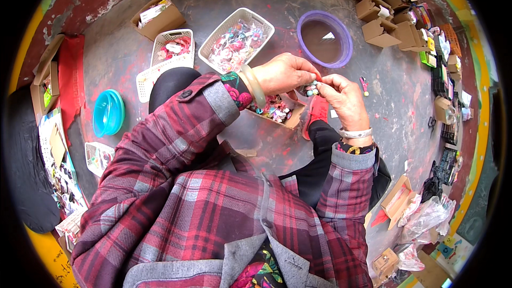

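My left hand (284,77), with a pale bangle at the wrist, has its fingers pinched together. Across from it my right hand (344,98), wearing a silvery bracelet, is closed too, fingertips nearly meeting the left ones. Between them is a small bunch of pastel trinkets (310,90) with a bit of red at the top; its exact kind is too small to make out. Just below my hands sits an open cardboard box (293,119) of colourful small pieces, partly hidden by my left wrist. Beyond it stands a white basket (205,53) heaped with pink, white and blue pieces.
A purple basin (349,48) stands ahead. Smaller white baskets (144,86) and a carton (166,20) lie ahead-left, turquoise bowls (109,112) at left. Cartons (380,32) and crates line the right wall. My red shoe (318,113) is beside the box.
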Motion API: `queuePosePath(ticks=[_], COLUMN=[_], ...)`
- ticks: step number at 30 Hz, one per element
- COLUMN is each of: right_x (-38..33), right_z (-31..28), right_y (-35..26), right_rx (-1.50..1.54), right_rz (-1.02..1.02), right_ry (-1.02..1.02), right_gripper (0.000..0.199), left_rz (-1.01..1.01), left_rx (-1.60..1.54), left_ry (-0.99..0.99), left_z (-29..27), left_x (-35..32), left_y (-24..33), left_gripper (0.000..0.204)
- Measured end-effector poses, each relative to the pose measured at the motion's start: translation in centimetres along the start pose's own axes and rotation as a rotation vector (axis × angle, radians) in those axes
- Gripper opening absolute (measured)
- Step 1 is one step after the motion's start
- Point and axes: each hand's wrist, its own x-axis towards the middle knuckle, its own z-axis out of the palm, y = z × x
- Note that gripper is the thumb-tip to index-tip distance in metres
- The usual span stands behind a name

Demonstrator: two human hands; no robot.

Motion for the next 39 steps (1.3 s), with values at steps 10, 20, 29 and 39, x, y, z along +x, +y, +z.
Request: queuePosePath(ticks=[10,20,29,39], right_x=[0.4,0.4,0.3,0.2], right_z=[0.2,0.1,-1.1,-1.0], right_y=[0.3,0.5,0.8,0.1], right_rx=[-0.056,0.196,0.36,0.322], right_rz=[0.041,0.033,0.028,-0.015], right_ry=[0.052,-0.125,-0.012,-0.088], right_gripper=[0.014,0.018,0.02,0.014], left_rz=[0.015,0.163,0.074,-0.018], left_rx=[0.012,0.115,0.334,0.038], left_ry=[-0.055,-0.05,-0.124,-0.216], left_z=[-0.1,-0.3,-1.9,-1.0], left_x=[-0.1,0.3,-0.7,-0.7], left_y=[-0.3,-1.0,1.1,0.6], left_gripper=[0.028,0.029,0.039,0.03])
